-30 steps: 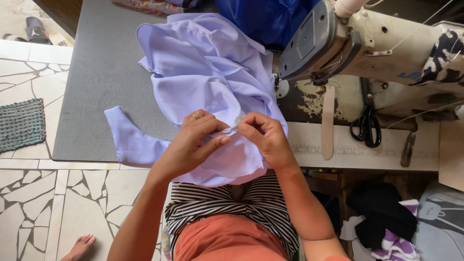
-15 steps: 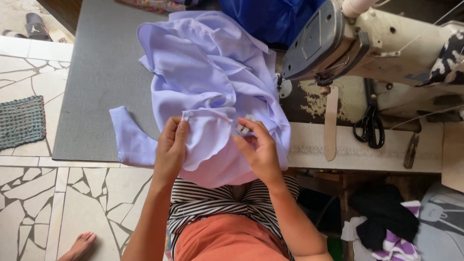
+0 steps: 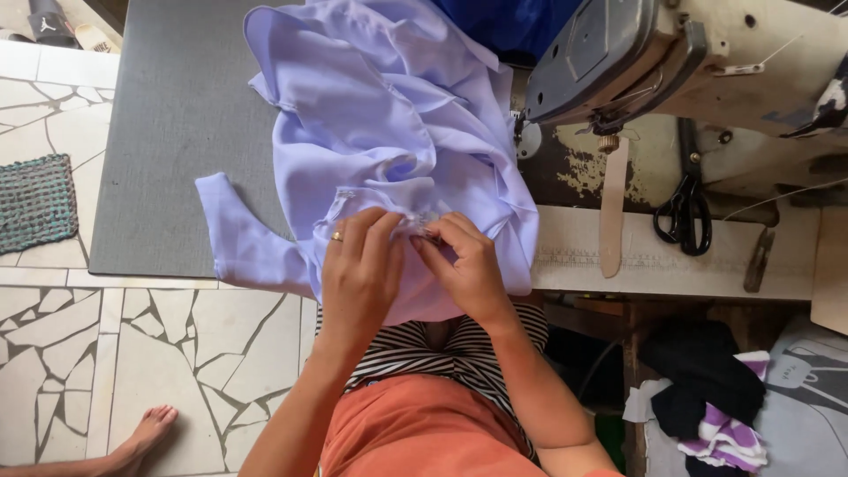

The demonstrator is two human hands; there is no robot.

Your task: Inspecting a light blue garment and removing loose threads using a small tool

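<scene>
Both hands pinching a lilac garment at the tabletop's near edge.

Left hand and right hand are meeting fingertip to fingertip, each grip clamped on a fold of the lilac garment, which is lying heaped across the grey tabletop, just left of the sewing machine. Black scissors are resting well right.

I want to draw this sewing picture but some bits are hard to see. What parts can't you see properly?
Head view, the only one:
- Fingertips of the left hand and right hand: folds of the lilac fabric hide what they pinch.
- Needle: hidden under the sewing machine head.
- Sewing machine's right end: cut off by the picture edge.
- Scissors: blades hidden behind the machine.
- Blue cloth: cut off by the top edge.
</scene>
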